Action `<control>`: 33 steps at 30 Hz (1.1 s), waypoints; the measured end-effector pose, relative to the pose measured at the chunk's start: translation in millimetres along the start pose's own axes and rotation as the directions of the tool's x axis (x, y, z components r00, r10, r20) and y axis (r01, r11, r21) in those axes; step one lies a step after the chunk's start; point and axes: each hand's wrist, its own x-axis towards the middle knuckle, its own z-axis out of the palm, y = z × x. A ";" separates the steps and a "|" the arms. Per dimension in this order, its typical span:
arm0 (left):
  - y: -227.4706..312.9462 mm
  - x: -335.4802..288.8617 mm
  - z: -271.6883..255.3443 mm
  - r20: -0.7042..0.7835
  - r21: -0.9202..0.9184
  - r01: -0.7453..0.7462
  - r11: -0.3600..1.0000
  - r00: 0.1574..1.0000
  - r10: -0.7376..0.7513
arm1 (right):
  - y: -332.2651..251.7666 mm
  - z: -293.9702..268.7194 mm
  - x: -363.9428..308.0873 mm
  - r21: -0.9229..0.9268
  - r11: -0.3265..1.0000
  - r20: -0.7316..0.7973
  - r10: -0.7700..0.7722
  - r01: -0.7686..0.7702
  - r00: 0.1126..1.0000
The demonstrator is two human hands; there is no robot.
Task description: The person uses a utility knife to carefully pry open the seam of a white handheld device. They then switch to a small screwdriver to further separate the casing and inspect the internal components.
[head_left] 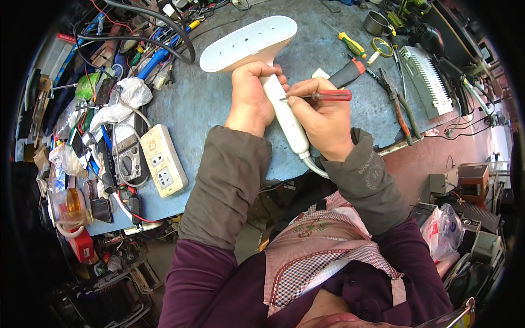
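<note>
A white handheld garment steamer point(249, 42) lies tilted over the bench, its wide oval plate with small holes facing up at the far end. My left hand point(249, 98) is closed around its neck, where the handle meets the head. A red-handled screwdriver point(332, 95) is pinched in my right hand point(324, 123). Its thin tip touches, or nearly touches, the side of the white handle. From the handle's near end a pale hose point(316, 167) curves down past my right wrist.
On the blue bench point(208, 104), a socket strip point(164, 161) and multimeter point(130, 158) lie left, beside tangled cables and plastic bags. To the right are long-handled pliers point(398, 106), a yellow-green screwdriver point(351, 45), a magnifying glass point(381, 48), a metal mug point(377, 24) and a metal-cased unit point(425, 82).
</note>
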 end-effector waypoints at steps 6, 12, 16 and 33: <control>-0.3 2.2 -2.9 0.022 -0.008 0.026 1.000 0.999 -0.026 | -2.8 1.9 -2.9 -0.048 0.999 -0.017 0.012 -0.013 1.000; -1.4 0.3 -0.9 0.027 0.001 0.015 1.000 1.000 -0.015 | 2.6 -4.0 -4.3 -0.027 0.999 0.037 -0.022 0.023 0.999; -0.1 1.2 -3.0 0.014 -0.006 0.027 1.000 1.000 -0.027 | -1.3 -0.1 -6.0 -0.056 0.998 0.014 0.043 -0.042 0.999; 2.0 -1.0 0.6 0.010 0.022 0.022 1.000 1.000 -0.022 | -4.3 -8.2 -20.3 0.050 0.997 0.009 0.053 -0.053 0.999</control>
